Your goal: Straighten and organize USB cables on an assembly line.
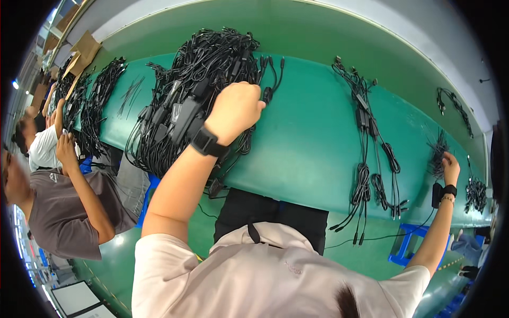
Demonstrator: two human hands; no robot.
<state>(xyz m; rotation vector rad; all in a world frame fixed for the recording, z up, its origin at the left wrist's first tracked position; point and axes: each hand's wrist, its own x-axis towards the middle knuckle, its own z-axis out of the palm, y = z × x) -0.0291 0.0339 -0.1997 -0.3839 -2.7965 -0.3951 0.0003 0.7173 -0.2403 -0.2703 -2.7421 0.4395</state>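
Note:
My left hand (pixel 237 110), with a black strap on its wrist, is closed over the right side of a big heap of black cables (pixel 212 58). Its palm side is hidden, so what its fingers hold cannot be made out. Beside its knuckles lies a cable (pixel 269 94) with plug ends pointing to the far edge. Far to the right, my right hand (pixel 450 168) has its fingers closed at a bunch of thin black wire ties (pixel 438 151). Its wrist carries a black strap and a bracelet.
Coiled cables with inline boxes (pixel 363 119) lie on the green table (pixel 302 153). Another cable bundle (pixel 475 193) is at the right end, and a loose cable (pixel 455 106) near the wall. At left, people sit by more cable heaps (pixel 98 106). A blue stool (pixel 408 244) stands below.

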